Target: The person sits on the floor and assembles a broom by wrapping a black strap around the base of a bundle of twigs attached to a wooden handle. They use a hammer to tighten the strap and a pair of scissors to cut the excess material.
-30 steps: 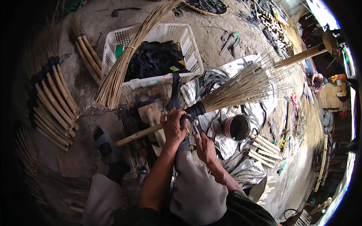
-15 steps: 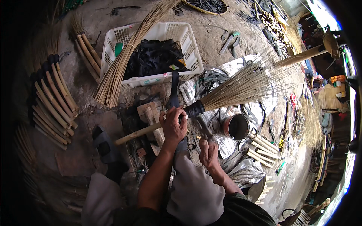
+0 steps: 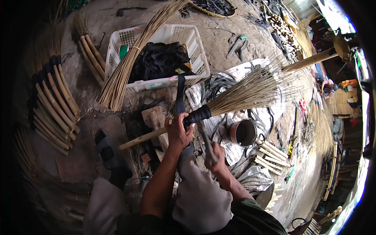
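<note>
A straw broom (image 3: 246, 90) lies slantwise before me, its bristles fanned toward the upper right and its pale wooden handle running down to the left. Black rubber strip (image 3: 200, 113) is wound around its neck, and a loose length hangs from the white crate's edge to the binding. My left hand (image 3: 179, 133) is closed around the broom just below this binding. In my right hand (image 3: 216, 157) is a long, narrow grey tool (image 3: 206, 139), its upper end close to the binding; its exact kind is unclear. A wooden block (image 3: 155, 123) lies under the handle.
Black strips fill the white plastic crate (image 3: 201, 62), with a bundle of bristles (image 3: 135, 55) across it. A tin can (image 3: 243, 132) and cut sticks (image 3: 274, 154) stand right of my hands. Handled bundles (image 3: 58, 98) line the left. Cutting tools (image 3: 237, 47) lie beyond the crate.
My right hand has turned, and the grey tool in it now shows long and narrow, tilted steeply. My left hand and the broom have stayed nearly in place.
</note>
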A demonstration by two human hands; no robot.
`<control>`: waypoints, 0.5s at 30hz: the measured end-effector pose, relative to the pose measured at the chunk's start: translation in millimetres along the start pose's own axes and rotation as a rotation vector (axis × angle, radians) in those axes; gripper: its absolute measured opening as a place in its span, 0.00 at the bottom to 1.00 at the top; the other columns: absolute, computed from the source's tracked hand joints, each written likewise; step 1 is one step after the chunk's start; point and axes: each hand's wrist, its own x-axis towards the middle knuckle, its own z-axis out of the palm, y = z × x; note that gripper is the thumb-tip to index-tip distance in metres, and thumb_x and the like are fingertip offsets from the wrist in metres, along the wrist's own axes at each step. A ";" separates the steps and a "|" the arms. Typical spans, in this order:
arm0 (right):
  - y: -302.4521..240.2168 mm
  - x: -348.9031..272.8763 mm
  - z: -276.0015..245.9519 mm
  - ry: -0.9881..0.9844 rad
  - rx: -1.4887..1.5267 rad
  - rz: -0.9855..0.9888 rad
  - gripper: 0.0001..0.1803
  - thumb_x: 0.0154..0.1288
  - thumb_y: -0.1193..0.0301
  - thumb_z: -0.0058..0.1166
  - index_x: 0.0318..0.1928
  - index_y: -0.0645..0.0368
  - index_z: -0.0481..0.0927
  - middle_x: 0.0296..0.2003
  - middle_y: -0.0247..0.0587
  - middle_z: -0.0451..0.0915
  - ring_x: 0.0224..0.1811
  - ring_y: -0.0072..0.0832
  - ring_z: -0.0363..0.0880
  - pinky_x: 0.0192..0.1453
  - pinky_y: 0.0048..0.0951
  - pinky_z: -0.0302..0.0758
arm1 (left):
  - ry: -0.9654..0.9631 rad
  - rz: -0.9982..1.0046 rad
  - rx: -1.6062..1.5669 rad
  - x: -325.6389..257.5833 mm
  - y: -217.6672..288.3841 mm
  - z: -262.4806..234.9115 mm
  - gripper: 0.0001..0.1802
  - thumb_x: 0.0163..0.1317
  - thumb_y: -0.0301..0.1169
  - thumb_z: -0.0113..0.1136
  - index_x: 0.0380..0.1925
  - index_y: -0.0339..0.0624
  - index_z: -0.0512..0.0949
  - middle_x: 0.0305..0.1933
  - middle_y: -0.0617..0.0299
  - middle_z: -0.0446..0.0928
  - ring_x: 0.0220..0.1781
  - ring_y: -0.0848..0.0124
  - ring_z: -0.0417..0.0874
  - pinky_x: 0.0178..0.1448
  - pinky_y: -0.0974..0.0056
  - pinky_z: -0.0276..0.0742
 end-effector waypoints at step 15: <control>-2.8 12.2 6.6 -0.293 -0.311 0.549 0.16 0.78 0.58 0.50 0.43 0.60 0.72 0.24 0.64 0.78 0.30 0.65 0.80 0.34 0.61 0.74 | 0.001 0.032 0.041 -3.1 -5.9 4.6 0.28 0.63 0.35 0.68 0.61 0.45 0.70 0.57 0.60 0.79 0.60 0.62 0.81 0.78 0.44 0.49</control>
